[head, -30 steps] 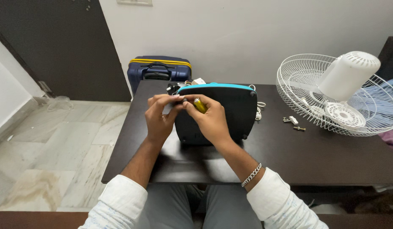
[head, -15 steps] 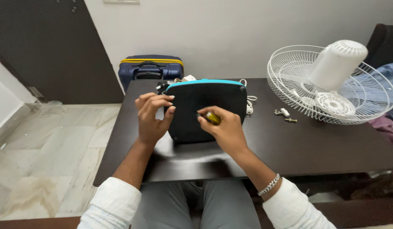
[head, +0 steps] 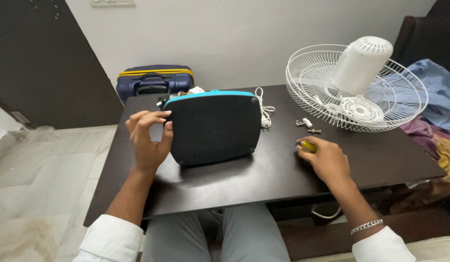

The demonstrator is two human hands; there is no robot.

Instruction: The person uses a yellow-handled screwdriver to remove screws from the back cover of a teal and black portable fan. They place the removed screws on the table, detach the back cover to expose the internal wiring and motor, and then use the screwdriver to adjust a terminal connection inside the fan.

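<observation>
Left hand [head: 148, 140] steadies the fan base [head: 214, 127], tipped on edge mid-table [head: 263, 179], fingertips pinched at its left rim. Right hand [head: 324, 157] rests on the table, well right of the base, closed around a yellow-handled screwdriver [head: 307, 145]; loose screws [head: 307, 126] lie near the fan guard [head: 356, 87]. Advisable: keep the base braced and the screws together.

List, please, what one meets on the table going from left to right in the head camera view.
left hand → black base with a blue rim → white cable → small screws → right hand on a yellow-handled tool → white fan grille
</observation>
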